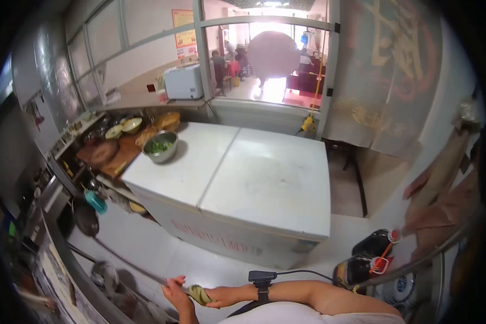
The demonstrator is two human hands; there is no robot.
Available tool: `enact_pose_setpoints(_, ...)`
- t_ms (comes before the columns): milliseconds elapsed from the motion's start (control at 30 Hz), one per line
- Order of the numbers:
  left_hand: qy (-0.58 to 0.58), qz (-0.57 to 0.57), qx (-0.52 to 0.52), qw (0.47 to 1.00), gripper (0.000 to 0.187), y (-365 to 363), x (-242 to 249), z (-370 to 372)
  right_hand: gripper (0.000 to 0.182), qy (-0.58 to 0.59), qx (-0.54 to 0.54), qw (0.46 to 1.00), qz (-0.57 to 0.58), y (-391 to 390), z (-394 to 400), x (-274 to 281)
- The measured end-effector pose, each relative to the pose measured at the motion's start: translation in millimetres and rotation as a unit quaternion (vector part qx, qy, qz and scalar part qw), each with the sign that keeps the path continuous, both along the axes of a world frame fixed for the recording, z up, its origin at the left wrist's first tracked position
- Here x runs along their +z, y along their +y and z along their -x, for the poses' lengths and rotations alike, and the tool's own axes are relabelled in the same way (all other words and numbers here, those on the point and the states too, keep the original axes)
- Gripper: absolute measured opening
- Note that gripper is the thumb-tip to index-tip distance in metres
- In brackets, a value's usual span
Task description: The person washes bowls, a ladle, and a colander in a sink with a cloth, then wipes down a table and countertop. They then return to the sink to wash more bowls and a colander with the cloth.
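At the bottom of the view, my left hand (178,294) is closed at the end of a long thin handle. The handle leads up and left to a dark round pan (85,218), which hangs tilted beside the counter. My right hand (220,297) is closed on a green striped cloth (200,295), close beside my left hand. Whether the cloth touches the handle cannot be made out. A strap with a small black device (262,276) sits on my right forearm.
A white chest freezer (270,173) stands ahead, bearing a metal bowl (161,147) of chopped greens. To its left are a wooden board (100,154) and several bowls. Dark jugs (356,268) with red caps stand on the right. People sit beyond the window.
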State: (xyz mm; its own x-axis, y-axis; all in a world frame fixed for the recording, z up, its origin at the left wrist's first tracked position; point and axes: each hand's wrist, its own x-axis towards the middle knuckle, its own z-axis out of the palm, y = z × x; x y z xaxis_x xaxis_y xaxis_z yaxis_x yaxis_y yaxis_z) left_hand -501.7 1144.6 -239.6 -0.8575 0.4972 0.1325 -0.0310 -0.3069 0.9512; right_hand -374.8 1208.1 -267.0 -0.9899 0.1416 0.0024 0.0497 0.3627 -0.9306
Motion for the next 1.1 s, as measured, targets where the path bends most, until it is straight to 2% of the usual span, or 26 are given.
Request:
enact_pose_setpoints(33, -0.024, -0.020, 0.031, 0.999, 0.017, 9, 4, 12, 0.036, 0.012, 0.053, 0.999, -0.005, 17, 8, 5)
enact_pose_setpoints(67, -0.050, -0.041, 0.073, 0.995, 0.017, 16, 7, 23, 0.037, -0.069, 0.134, 0.989, -0.004, 40, 16, 9)
enact_pose_setpoints(100, -0.046, -0.040, 0.108, 0.992, 0.017, 22, 12, 33, 0.036, -0.032, 0.126, 0.991, -0.016, 59, 30, -15)
enact_pose_setpoints(133, -0.137, -0.003, 0.105, 0.985, 0.018, 21, 19, 44, 0.034, 0.003, 0.132, 0.991, -0.020, 69, 46, -45)
enact_pose_setpoints(167, -0.232, 0.028, 0.110, 0.966, 0.019, 14, 25, 55, 0.032, -0.027, 0.084, 0.995, 0.037, 82, 53, -44)
enact_pose_setpoints(200, -0.266, 0.036, 0.094, 0.959, 0.019, 10, 31, 63, 0.030, -0.067, 0.041, 0.993, 0.093, 100, 63, -35)
enact_pose_setpoints(233, -0.303, 0.044, 0.077, 0.949, 0.020, 9, 34, 69, 0.027, -0.021, 0.013, 0.996, 0.084, 113, 80, -29)
enact_pose_setpoints(267, -0.312, 0.043, 0.019, 0.949, 0.020, 3, 32, 76, 0.026, -0.063, -0.062, 0.996, 0.004, 124, 95, 6)
enact_pose_setpoints(300, -0.344, 0.031, -0.040, 0.938, 0.020, 0, 24, 85, 0.023, -0.147, -0.052, 0.978, 0.135, 141, 109, 40)
enact_pose_setpoints(333, -0.352, 0.051, -0.039, 0.934, 0.018, 4, 13, 90, 0.022, 0.024, -0.098, 0.993, 0.064, 152, 132, 16)
enact_pose_setpoints(400, -0.388, 0.030, -0.115, 0.914, 0.016, -3, 9, 98, 0.022, 0.198, -0.136, 0.961, -0.135, 163, 188, 47)
enact_pose_setpoints(433, -0.401, 0.023, -0.132, 0.906, 0.015, -3, 12, 101, 0.022, 0.113, -0.133, 0.984, 0.030, 164, 204, 65)
enact_pose_setpoints(467, -0.407, 0.019, -0.133, 0.904, 0.015, -3, 11, 111, 0.023, 0.023, -0.128, 0.973, 0.190, 168, 222, 77)
enact_pose_setpoints(500, -0.416, 0.008, -0.152, 0.897, 0.015, -2, 9, 120, 0.023, 0.015, -0.129, 0.974, 0.185, 175, 243, 80)
enact_pose_setpoints(567, -0.432, -0.009, -0.169, 0.886, 0.016, 25, -6, 163, 0.016, 0.060, -0.159, 0.914, 0.368, 213, 315, 63)
enact_pose_setpoints(600, -0.439, -0.019, -0.192, 0.877, 0.016, 29, -3, 181, 0.016, 0.054, -0.158, 0.917, 0.363, 225, 345, 62)
enact_pose_setpoints(667, -0.453, -0.015, -0.219, 0.864, 0.016, 31, 0, 215, 0.017, 0.099, -0.158, 0.854, 0.486, 241, 399, 46)
enact_pose_setpoints(700, -0.456, -0.019, -0.215, 0.863, 0.016, 32, 3, 230, 0.017, 0.094, -0.155, 0.856, 0.485, 245, 426, 34)
enact_pose_setpoints(767, -0.467, 0.024, -0.256, 0.846, 0.017, 35, 11, 262, 0.026, 0.150, -0.204, 0.880, 0.401, 262, 489, 17)
enact_pose_setpoints(800, -0.455, 0.048, -0.270, 0.847, 0.018, 38, 13, 279, 0.035, 0.158, -0.224, 0.932, 0.237, 268, 512, 13)
enact_pose_setpoints(833, -0.442, 0.073, -0.281, 0.848, 0.019, 41, 14, 297, 0.038, 0.157, -0.278, 0.944, 0.084, 265, 532, 11)
enact_pose_setpoints(867, -0.443, 0.080, -0.277, 0.849, 0.020, 44, 16, 315, 0.041, 0.153, -0.329, 0.929, -0.069, 261, 547, 7)
enact_pose_setpoints(933, -0.442, 0.094, -0.280, 0.847, 0.020, 50, 14, 350, 0.044, 0.271, -0.131, 0.933, -0.196, 273, 573, -3)
enact_pose_setpoints(1000, -0.446, 0.112, -0.292, 0.839, 0.020, 53, 15, 386, 0.041, 0.278, -0.051, 0.927, -0.246, 275, 595, 11)
enact_pose_setpoints(1033, -0.439, 0.117, -0.292, 0.842, 0.020, 55, 14, 407, 0.041, 0.286, -0.055, 0.925, -0.244, 284, 616, 19)
enact_pose_setpoints(1100, -0.454, 0.101, -0.293, 0.835, 0.014, 60, 9, 444, 0.031, 0.317, 0.049, 0.859, -0.399, 303, 646, 27)
